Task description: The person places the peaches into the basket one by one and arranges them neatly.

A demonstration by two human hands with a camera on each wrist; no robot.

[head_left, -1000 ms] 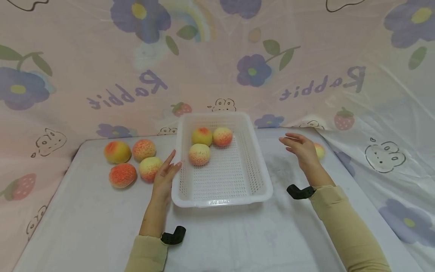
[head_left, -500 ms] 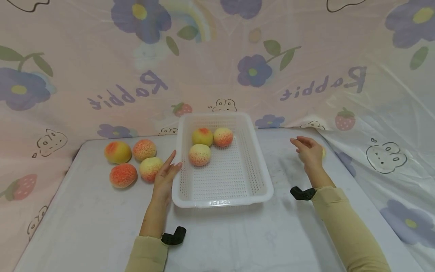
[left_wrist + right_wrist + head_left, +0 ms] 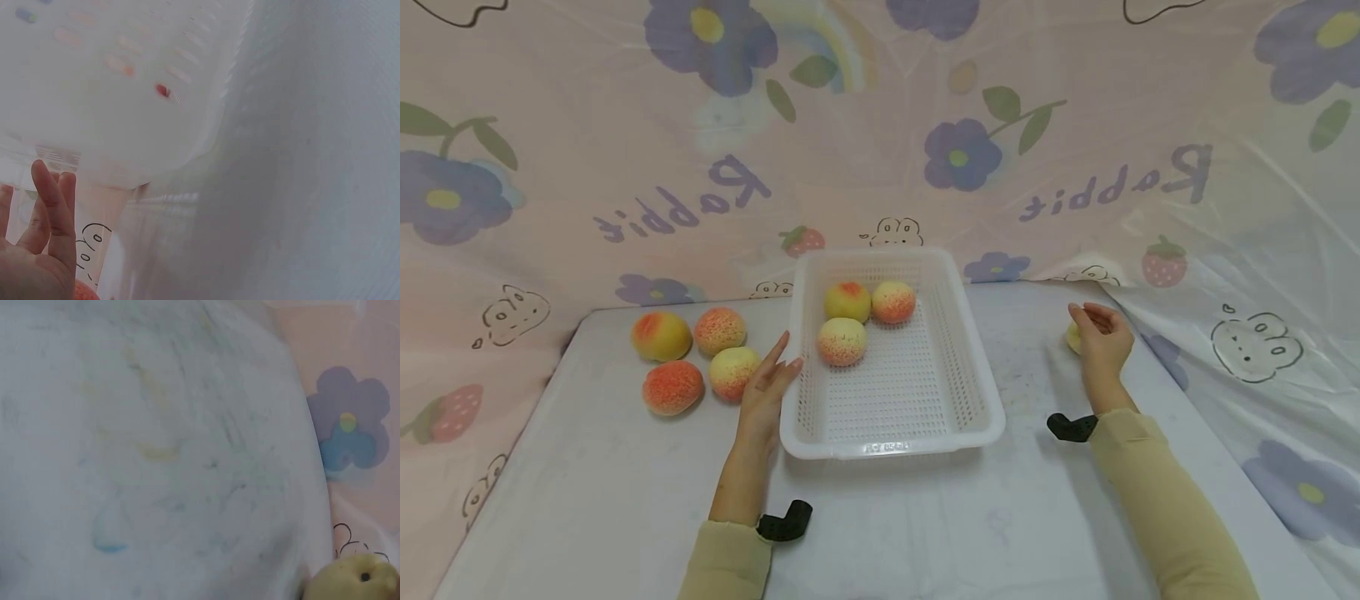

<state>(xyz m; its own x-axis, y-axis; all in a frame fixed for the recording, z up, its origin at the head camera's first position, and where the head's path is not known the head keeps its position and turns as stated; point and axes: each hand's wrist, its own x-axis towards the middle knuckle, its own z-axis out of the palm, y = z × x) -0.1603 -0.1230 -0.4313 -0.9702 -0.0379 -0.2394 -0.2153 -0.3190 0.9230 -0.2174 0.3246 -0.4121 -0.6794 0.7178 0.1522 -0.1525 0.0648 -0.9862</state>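
At the left side of a white plastic basket (image 3: 887, 448), my left hand (image 3: 762, 400) touches the rim with extended fingers; the left wrist view shows these fingers (image 3: 53, 219) beside the basket's wall (image 3: 94, 112). Inside the basket lie three peaches, a yellow-red one (image 3: 847, 302), a red-blushed one (image 3: 893, 302) and a speckled pale one (image 3: 842, 342). Over at the far right of the table, my right hand (image 3: 1105, 342) curls its thumb and fingers round a yellow peach (image 3: 1073, 337), mostly hidden behind the hand. The right wrist view shows this peach (image 3: 353, 578) at its lower corner.
Several peaches lie left of the basket: a yellow one (image 3: 661, 336), a speckled one (image 3: 720, 331), a red one (image 3: 672, 387) and a pale one (image 3: 734, 373) close to my left hand. A patterned cloth (image 3: 850, 167) hangs behind the white-covered table (image 3: 910, 533).
My right hand has moved right and closed round the far-right peach, whose left side now shows past the thumb. My left hand and the basket have stayed in place.
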